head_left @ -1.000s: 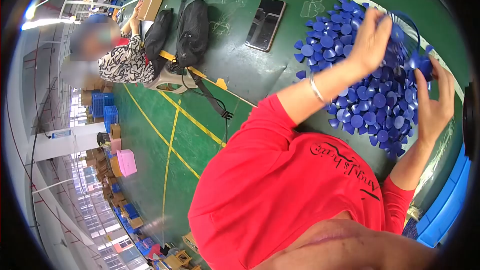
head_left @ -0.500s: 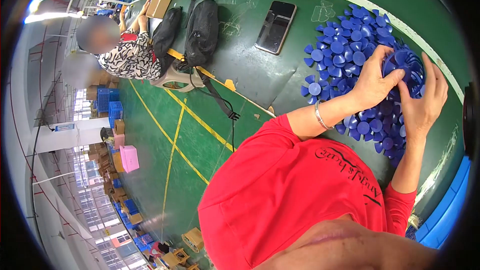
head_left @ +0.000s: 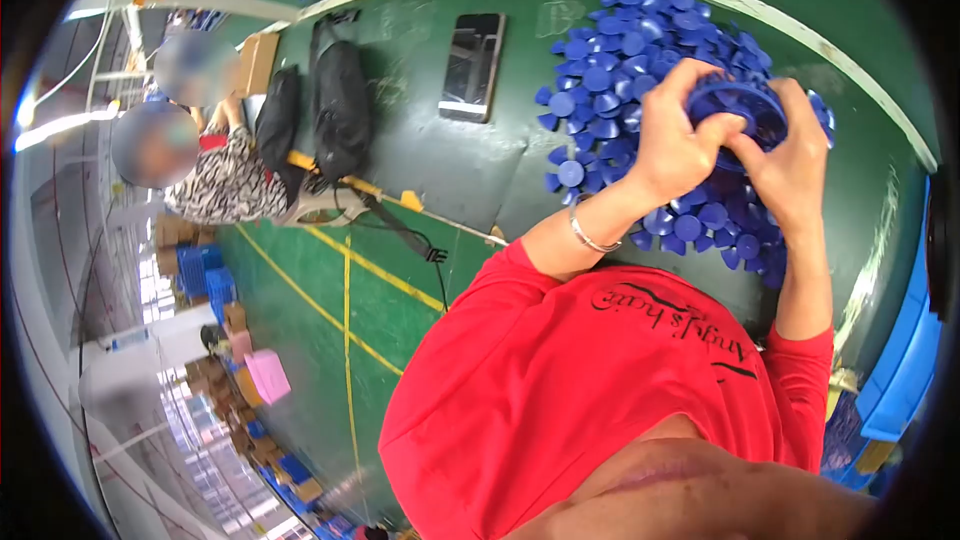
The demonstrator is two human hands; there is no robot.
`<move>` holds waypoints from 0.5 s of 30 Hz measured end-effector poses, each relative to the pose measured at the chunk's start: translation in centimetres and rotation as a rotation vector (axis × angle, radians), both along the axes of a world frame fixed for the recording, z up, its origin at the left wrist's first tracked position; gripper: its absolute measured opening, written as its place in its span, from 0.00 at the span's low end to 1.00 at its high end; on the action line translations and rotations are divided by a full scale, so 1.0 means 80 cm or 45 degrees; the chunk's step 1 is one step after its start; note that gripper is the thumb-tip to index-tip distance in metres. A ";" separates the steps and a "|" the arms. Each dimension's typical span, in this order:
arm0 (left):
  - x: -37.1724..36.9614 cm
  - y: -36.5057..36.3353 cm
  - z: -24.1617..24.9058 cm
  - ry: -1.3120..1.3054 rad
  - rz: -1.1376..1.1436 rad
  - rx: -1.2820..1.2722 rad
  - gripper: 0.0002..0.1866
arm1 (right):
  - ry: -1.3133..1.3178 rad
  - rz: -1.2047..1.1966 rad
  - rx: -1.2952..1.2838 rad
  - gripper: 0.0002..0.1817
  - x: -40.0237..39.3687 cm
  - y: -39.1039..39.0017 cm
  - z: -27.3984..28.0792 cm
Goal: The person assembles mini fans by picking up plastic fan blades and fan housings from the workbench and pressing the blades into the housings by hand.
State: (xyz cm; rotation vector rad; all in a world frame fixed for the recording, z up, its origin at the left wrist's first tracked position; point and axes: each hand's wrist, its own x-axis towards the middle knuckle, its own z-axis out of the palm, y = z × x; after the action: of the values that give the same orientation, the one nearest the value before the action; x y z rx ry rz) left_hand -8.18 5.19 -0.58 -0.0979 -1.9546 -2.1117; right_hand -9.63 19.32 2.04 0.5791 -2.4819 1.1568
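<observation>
Both hands hold a round blue plastic fan guard (head_left: 757,106) above a heap of small blue fan blades (head_left: 650,40) on the green tabletop. My left hand (head_left: 682,132), with a silver bangle at its wrist, grips the guard's left rim. My right hand (head_left: 788,162) wraps its right side. The two thumbs meet over the guard's near edge, their tips pressed inward. Fingers hide much of the guard's sides. Loose blades lie under and around both hands, some spreading towards the left.
A phone (head_left: 472,68) lies left of the heap. Beyond it are black bags (head_left: 340,105) and a cardboard box (head_left: 257,64). A person in a patterned top (head_left: 228,180) sits at the table's far left. Blue bins (head_left: 900,380) stand at my right.
The view has shifted, so the table's contents appear further left. The fan guard has tilted in my hands, and my right thumb has come in beside the left one.
</observation>
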 end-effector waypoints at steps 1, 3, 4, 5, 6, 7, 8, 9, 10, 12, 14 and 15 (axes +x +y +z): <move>0.001 0.001 0.003 -0.024 0.002 -0.002 0.15 | 0.041 -0.012 0.008 0.24 0.000 -0.001 -0.003; -0.002 0.001 -0.009 -0.023 -0.012 -0.006 0.16 | 0.001 -0.047 0.067 0.27 -0.005 -0.001 -0.009; -0.003 0.002 -0.009 -0.059 0.004 -0.032 0.19 | -0.072 -0.052 0.072 0.27 -0.008 0.001 -0.008; -0.002 0.004 -0.009 -0.102 0.010 -0.052 0.21 | -0.152 -0.066 0.081 0.27 -0.012 0.004 -0.008; -0.005 0.009 -0.015 0.100 0.104 -0.203 0.23 | -0.248 -0.051 0.057 0.27 -0.018 0.011 -0.004; -0.007 0.014 -0.021 0.306 0.199 -0.339 0.25 | -0.345 -0.041 0.032 0.27 -0.027 0.023 -0.003; -0.005 0.017 -0.021 0.288 0.145 -0.124 0.25 | -0.285 -0.115 -0.042 0.25 -0.043 0.039 -0.015; -0.004 0.017 -0.019 0.264 0.101 0.089 0.26 | -0.218 -0.182 -0.113 0.23 -0.055 0.055 -0.025; -0.003 0.016 -0.019 0.274 0.097 0.049 0.24 | -0.396 -0.183 -0.493 0.18 -0.058 0.064 -0.009; 0.000 0.012 -0.023 0.208 -0.057 0.046 0.15 | -0.479 -0.295 -0.963 0.16 -0.079 0.097 -0.010; 0.014 0.024 -0.020 0.027 -0.352 0.068 0.09 | -0.325 -0.492 -1.113 0.21 -0.115 0.150 -0.052; 0.023 0.033 -0.019 -0.044 -0.480 0.034 0.07 | -0.328 -0.542 -0.981 0.22 -0.112 0.162 -0.049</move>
State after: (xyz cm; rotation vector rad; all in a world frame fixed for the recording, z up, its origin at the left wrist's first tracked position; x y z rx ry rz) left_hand -6.38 7.86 -2.08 -0.4608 -2.0583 -2.3788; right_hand -18.59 32.26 -1.90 -0.3094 -1.9393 1.8980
